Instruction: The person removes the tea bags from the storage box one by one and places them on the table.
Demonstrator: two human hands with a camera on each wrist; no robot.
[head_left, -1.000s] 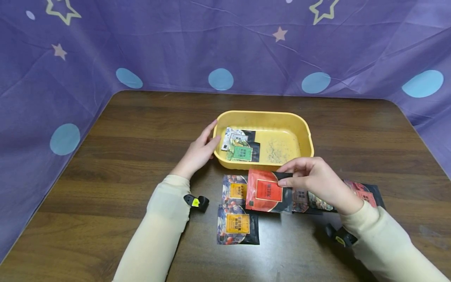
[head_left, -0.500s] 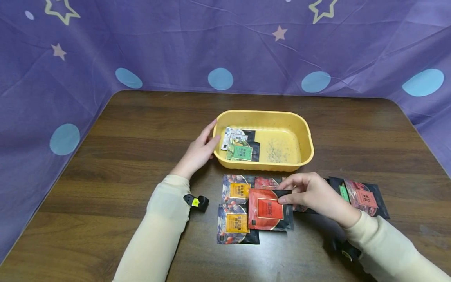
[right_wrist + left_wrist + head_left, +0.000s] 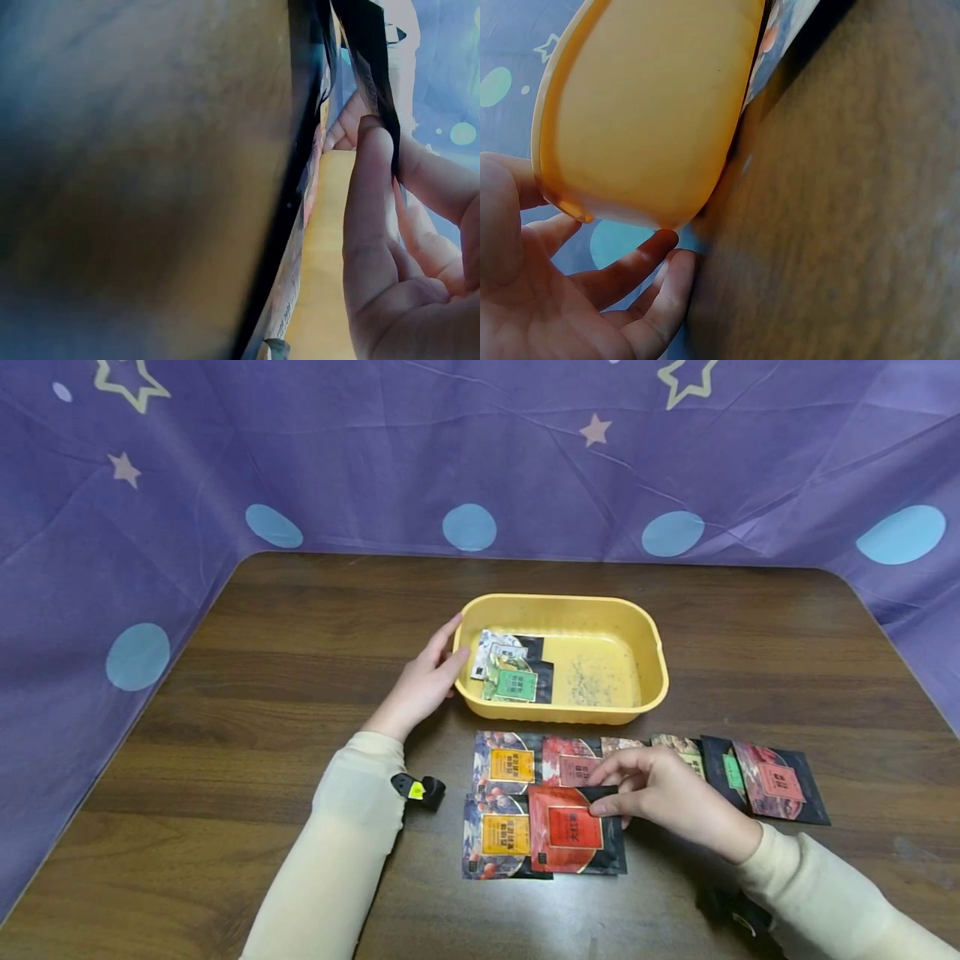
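Note:
My right hand (image 3: 671, 797) pinches the black right edge of a red tea sachet (image 3: 566, 831), thumb on top. In the right wrist view the sachet's dark edge (image 3: 375, 67) runs between thumb and fingers. It lies over or just above the table, overlapping the right end of an orange-labelled sachet (image 3: 498, 839). My left hand (image 3: 416, 689) holds the left end of a yellow plastic basin (image 3: 558, 714), thumb at the rim; the left wrist view shows other fingertips against its outer wall (image 3: 652, 112). Inside the basin lie a green sachet (image 3: 516, 685) and a white-patterned one (image 3: 501, 647).
A row of sachets lies in front of the basin: orange-labelled (image 3: 510, 764), pink-red (image 3: 570, 760), some partly hidden by the right hand, and a pink-labelled one (image 3: 780, 781) at the right end. Dark crumbs (image 3: 592, 683) dot the basin floor. A purple curtain (image 3: 375, 460) surrounds the wooden table (image 3: 300, 635).
The right hand has brought the red sachet down toward me, from over the back row to beside the front orange-labelled sachet. The left hand and basin have stayed nearly still.

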